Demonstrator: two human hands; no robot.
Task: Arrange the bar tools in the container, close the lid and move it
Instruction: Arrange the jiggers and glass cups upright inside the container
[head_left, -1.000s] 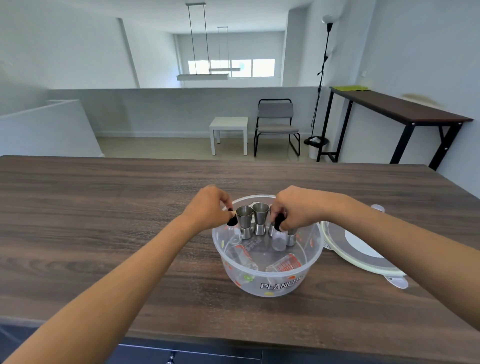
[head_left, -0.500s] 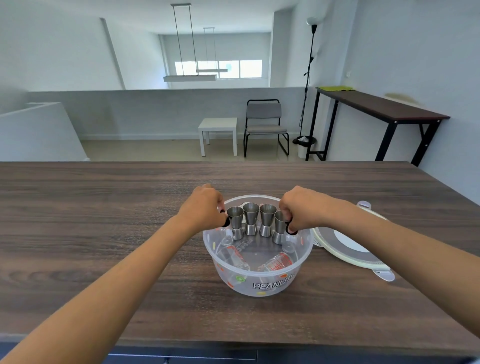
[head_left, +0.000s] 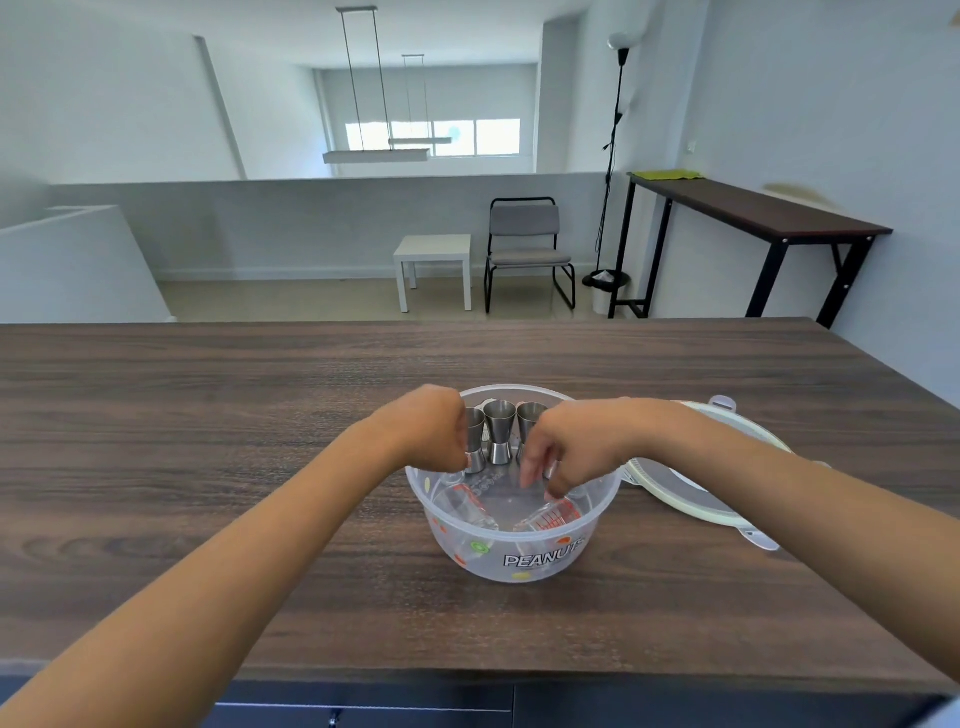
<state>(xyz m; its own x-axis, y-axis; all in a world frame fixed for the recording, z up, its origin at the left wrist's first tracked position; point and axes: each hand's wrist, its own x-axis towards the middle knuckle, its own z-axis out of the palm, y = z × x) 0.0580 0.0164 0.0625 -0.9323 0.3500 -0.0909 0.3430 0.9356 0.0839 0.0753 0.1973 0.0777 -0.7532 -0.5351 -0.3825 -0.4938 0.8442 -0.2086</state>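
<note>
A clear round plastic container (head_left: 519, 569) printed PEANUTS stands on the dark wood table (head_left: 208, 415). Several steel jiggers (head_left: 500, 431) stand upright in a row along its back wall. Two small measuring glasses with red marks, one on the left (head_left: 462, 506) and one on the right (head_left: 553, 519), lie on its bottom. My left hand (head_left: 431, 428) is curled shut at the left rim, beside the leftmost jigger; its fingertips are hidden. My right hand (head_left: 566, 449) hangs inside the container with its fingers apart and pointing down, holding nothing. The lid (head_left: 691, 499) lies to the right of the container.
The lid has clip tabs at its far end (head_left: 723, 402) and near end (head_left: 763, 540). The table's front edge runs close below my forearms. Beyond the table stand a grey chair (head_left: 524, 249), a white side table (head_left: 434, 260) and a tall dark table (head_left: 753, 218).
Both hands have lowered from the rim into the container. The small black pieces pinched in each hand no longer show, and my right hand's fingers have opened downward.
</note>
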